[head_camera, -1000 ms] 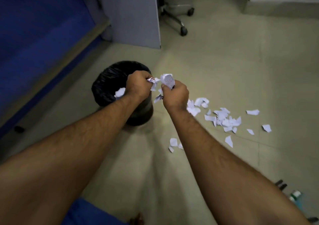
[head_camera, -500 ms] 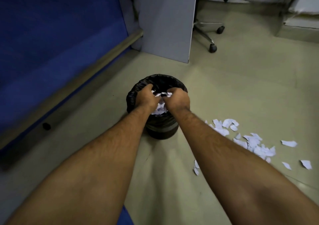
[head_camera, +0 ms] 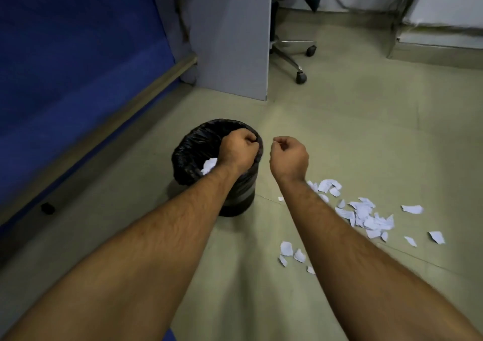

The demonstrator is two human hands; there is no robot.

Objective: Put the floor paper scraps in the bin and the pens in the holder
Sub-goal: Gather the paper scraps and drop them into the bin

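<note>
We hold our left hand [head_camera: 239, 148] over the bin [head_camera: 188, 155], grip curled, nothing visible inside; right hand [head_camera: 288, 155] likewise curled, paper scraps [head_camera: 366, 216] on the floor [head_camera: 339, 131] near right.

- The bin [head_camera: 236, 199] wore a glossy black liner, with a dull grey band around its lower wall.
- The paper scraps [head_camera: 366, 216] on the floor were white with a faint bluish tint.
- The floor [head_camera: 366, 137] was pale beige-green.
- The wall panel [head_camera: 78, 53] was deep blue.
- The desk side [head_camera: 232, 35] was plain light grey.
- The chair wheels [head_camera: 301, 77] were black.
</note>
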